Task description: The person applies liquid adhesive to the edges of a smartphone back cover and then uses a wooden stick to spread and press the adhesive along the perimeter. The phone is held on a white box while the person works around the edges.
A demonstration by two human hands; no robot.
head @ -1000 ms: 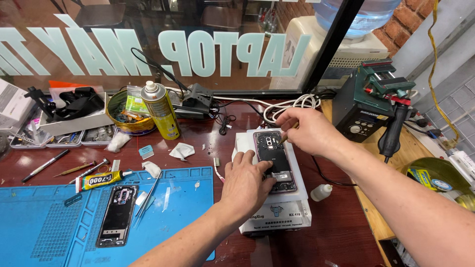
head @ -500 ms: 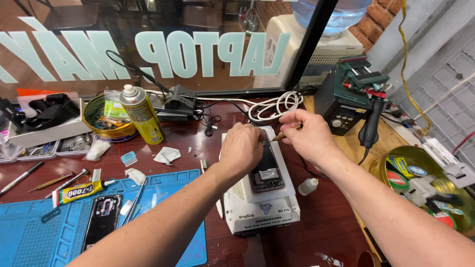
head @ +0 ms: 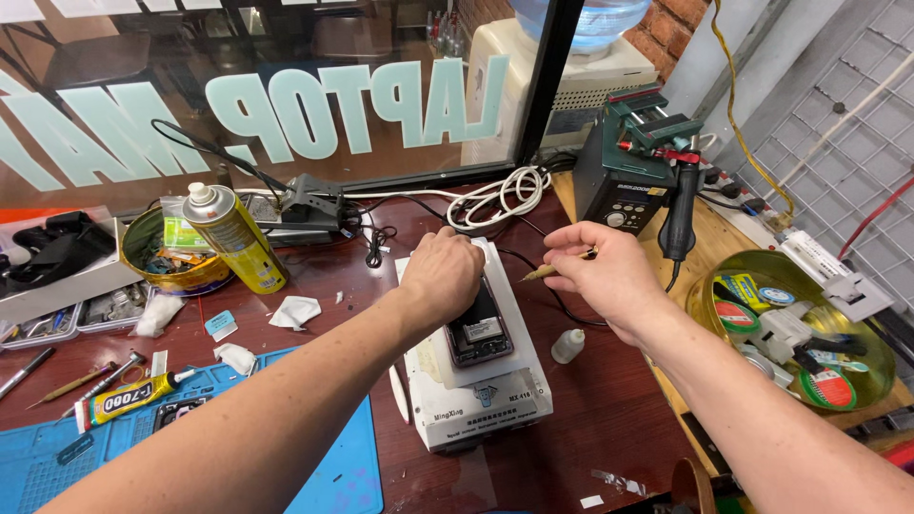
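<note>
A dark opened phone point(head: 479, 333) lies lengthwise on top of a white box-shaped heating machine point(head: 476, 400) on the dark red table. My left hand point(head: 441, 276) rests closed over the far end of the phone, pressing on it. My right hand point(head: 605, 276) hovers just to the right of the machine and pinches a thin wooden stick point(head: 555, 267) whose tip points left toward the phone. A small white dropper bottle point(head: 567, 345) stands beside the machine, under my right wrist.
A yellow spray can point(head: 233, 238) and a tin bowl of parts point(head: 171, 252) stand at the left. A blue work mat point(head: 190, 447) with a glue tube point(head: 133, 398) lies near left. A soldering station point(head: 633, 176), coiled white cable point(head: 495, 195) and a yellow bowl of tapes point(head: 795, 328) sit right.
My left hand slid from the phone's near end up to its far end. My right hand pulled away from the phone to the right, now holding the stick clear of it.
</note>
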